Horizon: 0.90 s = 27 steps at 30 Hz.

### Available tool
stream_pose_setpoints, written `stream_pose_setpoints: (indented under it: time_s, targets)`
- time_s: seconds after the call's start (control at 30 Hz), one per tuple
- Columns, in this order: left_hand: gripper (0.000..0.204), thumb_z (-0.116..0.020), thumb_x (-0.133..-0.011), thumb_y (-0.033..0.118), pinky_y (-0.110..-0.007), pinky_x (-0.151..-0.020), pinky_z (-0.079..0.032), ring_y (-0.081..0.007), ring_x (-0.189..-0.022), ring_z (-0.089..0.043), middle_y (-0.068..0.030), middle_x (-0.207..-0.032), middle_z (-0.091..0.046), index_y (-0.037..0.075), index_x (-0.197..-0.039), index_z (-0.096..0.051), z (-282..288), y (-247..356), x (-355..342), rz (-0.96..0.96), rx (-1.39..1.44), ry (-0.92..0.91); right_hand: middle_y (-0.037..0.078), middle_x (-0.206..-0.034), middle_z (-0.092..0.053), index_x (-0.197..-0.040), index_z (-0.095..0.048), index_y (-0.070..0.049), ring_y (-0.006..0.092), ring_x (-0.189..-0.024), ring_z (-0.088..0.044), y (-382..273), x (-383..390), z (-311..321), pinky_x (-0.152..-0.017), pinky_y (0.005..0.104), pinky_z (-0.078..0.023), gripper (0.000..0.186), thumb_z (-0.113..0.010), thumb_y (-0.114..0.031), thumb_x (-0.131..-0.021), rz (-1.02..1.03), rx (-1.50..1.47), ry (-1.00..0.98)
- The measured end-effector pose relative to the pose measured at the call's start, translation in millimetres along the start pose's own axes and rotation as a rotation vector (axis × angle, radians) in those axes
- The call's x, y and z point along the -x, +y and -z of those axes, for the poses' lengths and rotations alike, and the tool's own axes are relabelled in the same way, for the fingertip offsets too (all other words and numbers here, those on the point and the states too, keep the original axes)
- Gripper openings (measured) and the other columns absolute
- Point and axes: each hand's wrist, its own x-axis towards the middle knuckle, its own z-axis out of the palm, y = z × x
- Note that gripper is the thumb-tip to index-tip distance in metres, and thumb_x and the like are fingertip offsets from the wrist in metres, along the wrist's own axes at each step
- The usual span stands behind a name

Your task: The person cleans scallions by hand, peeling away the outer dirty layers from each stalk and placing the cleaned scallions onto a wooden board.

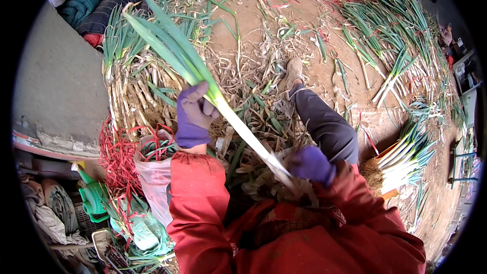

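Leek (238, 127) held slantwise above person's lap, green leaves up-left, white stalk running down-right to root end. L hand (193, 119), purple glove, fingers wrapped round stalk just below green leaves. R hand (312, 165), purple glove too, fingers shut on lower white stalk nr roots. Red sleeves on both arms. Dry husks w/ trimmings on dirt floor (253, 25) ahead. Cleaned leek bundle (406, 155) to right; red ties (116, 155) and white plastic bag (152, 172) to left.
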Motion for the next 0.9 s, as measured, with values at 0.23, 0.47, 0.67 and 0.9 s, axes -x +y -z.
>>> stream_pose_setpoints:
  time_s: [0.23,0.47,0.67,0.9]
  targets:
    - [0.020,-0.058,-0.086,0.024,-0.029,-0.035,-0.030,-0.0156,-0.034,-0.037,-0.0008,-0.043,-0.039,0.007,-0.077,-0.057,0,10,-4,-0.057,-0.029,0.075,0.011,-0.060,-0.058,-0.071,-0.060,-0.008,0.0312,-0.051,-0.056,-18,34,22,-0.049,0.0370,-0.047,0.010,-0.064,-0.017,-0.071,-0.190,0.214,0.036]
    - [0.015,-0.057,-0.087,0.020,-0.030,-0.035,-0.030,-0.0161,-0.034,-0.035,-0.0014,-0.045,-0.040,0.006,-0.081,-0.057,9,7,-20,-0.053,0.110,0.161,0.008,-0.084,-0.068,-0.110,-0.056,-0.001,0.0141,-0.077,-0.065,-25,-36,1,-0.069,0.0273,-0.050,0.031,-0.063,-0.020,-0.086,-0.218,-0.939,-0.269]
    - [0.018,-0.065,-0.086,0.022,-0.034,-0.047,-0.045,-0.0152,-0.048,-0.053,-0.0036,-0.067,-0.060,0.007,-0.094,-0.061,13,18,-37,-0.294,-0.047,0.331,0.003,-0.070,-0.059,-0.103,-0.059,-0.003,0.0106,-0.063,-0.057,-52,-25,1,-0.061,0.0285,-0.048,0.021,-0.062,-0.017,-0.087,-0.235,-1.144,0.030]
    - [0.015,-0.062,-0.086,0.023,-0.028,-0.036,-0.036,-0.0104,-0.041,-0.044,-0.0013,-0.063,-0.056,0.008,-0.090,-0.060,8,9,-34,-0.124,0.035,0.268,0.008,-0.053,-0.051,-0.077,-0.055,-0.010,0.0257,-0.043,-0.051,-71,2,5,-0.039,0.0369,-0.039,0.025,-0.058,-0.031,-0.088,0.023,-0.032,0.112]
